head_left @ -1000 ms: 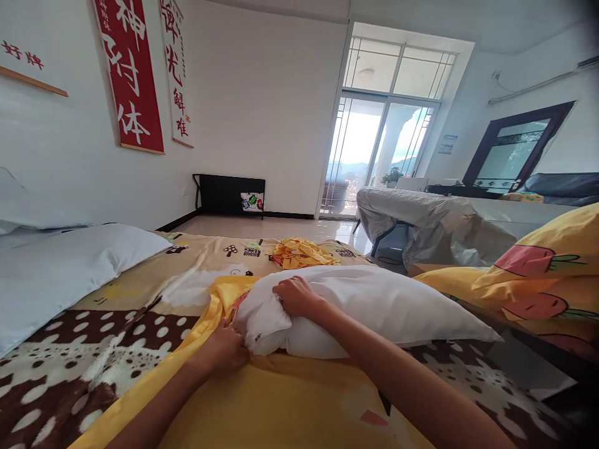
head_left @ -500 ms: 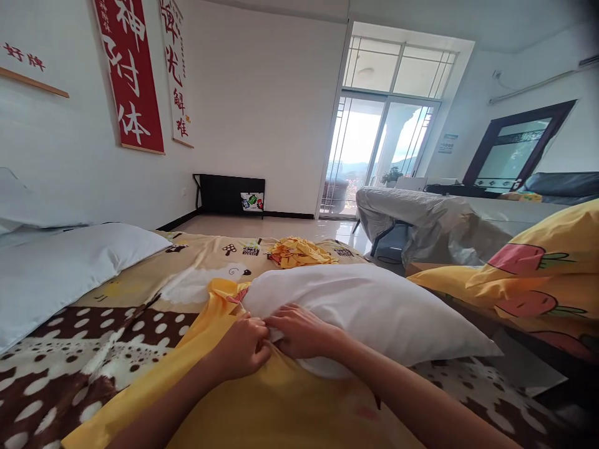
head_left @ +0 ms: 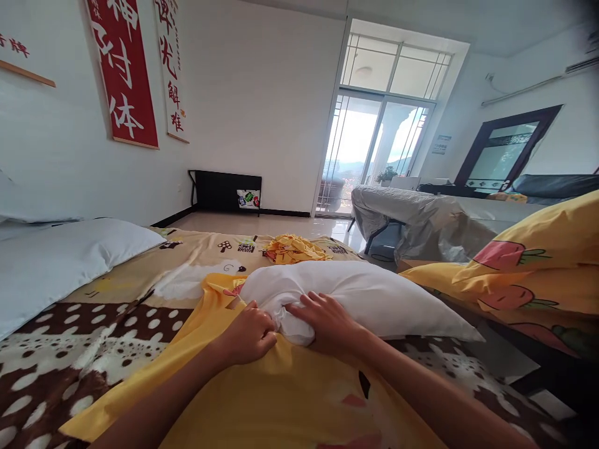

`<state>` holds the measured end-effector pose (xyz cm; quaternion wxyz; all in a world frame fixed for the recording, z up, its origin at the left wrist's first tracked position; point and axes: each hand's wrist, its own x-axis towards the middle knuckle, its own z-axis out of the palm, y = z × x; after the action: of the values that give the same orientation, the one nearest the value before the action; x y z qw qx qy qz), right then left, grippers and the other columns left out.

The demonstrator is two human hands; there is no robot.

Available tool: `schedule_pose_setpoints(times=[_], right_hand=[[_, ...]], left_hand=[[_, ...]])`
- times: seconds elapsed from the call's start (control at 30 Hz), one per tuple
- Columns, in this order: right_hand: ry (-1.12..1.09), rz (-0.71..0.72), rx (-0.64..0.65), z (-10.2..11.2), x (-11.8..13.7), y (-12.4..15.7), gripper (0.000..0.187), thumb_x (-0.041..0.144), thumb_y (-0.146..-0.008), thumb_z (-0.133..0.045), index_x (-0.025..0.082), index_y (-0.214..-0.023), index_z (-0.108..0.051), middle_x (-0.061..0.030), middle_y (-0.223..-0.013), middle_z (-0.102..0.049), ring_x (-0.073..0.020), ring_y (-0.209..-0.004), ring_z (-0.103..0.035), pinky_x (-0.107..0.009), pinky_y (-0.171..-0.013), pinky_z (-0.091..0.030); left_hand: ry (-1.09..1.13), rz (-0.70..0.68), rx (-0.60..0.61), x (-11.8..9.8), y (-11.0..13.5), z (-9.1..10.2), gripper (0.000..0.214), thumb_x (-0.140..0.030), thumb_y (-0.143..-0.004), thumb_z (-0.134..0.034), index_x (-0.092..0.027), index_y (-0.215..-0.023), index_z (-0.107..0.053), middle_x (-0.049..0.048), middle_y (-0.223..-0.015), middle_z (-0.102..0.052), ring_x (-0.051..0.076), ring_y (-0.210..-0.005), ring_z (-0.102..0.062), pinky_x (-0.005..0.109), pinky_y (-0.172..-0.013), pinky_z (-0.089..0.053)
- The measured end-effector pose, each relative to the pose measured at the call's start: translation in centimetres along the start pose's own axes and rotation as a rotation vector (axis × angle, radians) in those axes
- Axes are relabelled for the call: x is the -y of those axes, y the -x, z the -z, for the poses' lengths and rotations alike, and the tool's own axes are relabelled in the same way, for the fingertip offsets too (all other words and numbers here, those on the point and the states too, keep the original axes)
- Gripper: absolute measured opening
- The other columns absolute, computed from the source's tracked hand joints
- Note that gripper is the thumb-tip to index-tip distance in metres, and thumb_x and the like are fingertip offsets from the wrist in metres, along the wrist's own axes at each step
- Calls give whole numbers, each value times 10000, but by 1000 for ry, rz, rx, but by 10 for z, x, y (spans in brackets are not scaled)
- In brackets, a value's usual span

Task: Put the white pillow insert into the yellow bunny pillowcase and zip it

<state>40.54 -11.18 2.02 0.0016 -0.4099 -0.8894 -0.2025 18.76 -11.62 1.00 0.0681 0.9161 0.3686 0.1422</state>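
A white pillow lies in front of me, its near edge bunched into folds between my hands. The yellow pillowcase spreads from there towards me, with parts of pink prints showing. My left hand is closed on the pillowcase's edge, beside the pillow's gathered left part. My right hand presses on the pillow with its fingers curled around a bunched fold. Its thumb side is partly hidden by the white fabric.
Beneath is a patterned blanket in brown and beige. Another white pillow lies at the left, a crumpled yellow cloth beyond. Yellow carrot-print pillows are stacked at the right. A plastic-covered table stands near the glass door.
My right hand has shifted right and gathered the pillow's edge into a bulging fold. My left hand stays at the pillowcase's edge. The view has moved slightly.
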Motion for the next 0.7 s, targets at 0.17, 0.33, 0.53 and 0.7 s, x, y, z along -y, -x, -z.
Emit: schedule_pose_setpoints(times=[0.17, 0.33, 0.53, 0.7], right_hand=[[-131, -148, 15, 39, 4, -51, 398, 190, -884, -456, 260, -1269, -526, -128, -1152, -565, -258, -979, -555, -365, -778, -435], [-347, 33, 148, 18, 20, -40, 325, 135, -811, -516, 171, -1121, -607, -107, -1036, -611, -210, -896, -561, -306, -759, -440], [-160, 0, -81, 3, 26, 27, 907, 296, -688, -668, 264, -1484, -233, -163, -1412, -383, -350, -1248, -372, -504, -1008, -286], [17, -153, -76, -20, 30, 44, 812, 239, -772, -608, 266, -1491, -232, -168, -1185, -561, -336, -1085, -505, -510, -930, -342]], left_hand=[[-176, -76, -85, -37, -21, 35, 194, -194, -762, -426, -171, -580, -489, 75, -699, -661, 194, -695, -577, 383, -838, -389], [-152, -61, -33, -24, -23, 42, 225, -169, -723, -433, -181, -508, -366, 36, -572, -601, 150, -563, -493, 368, -822, -389], [130, -26, 88, 31, -1, 33, 129, -182, -712, -429, -183, -590, -386, -3, -658, -544, 142, -660, -472, 276, -726, -366], [163, -69, 151, 26, 3, 16, 133, -173, -724, -395, -179, -608, -332, -14, -682, -516, 139, -702, -466, 311, -830, -332]])
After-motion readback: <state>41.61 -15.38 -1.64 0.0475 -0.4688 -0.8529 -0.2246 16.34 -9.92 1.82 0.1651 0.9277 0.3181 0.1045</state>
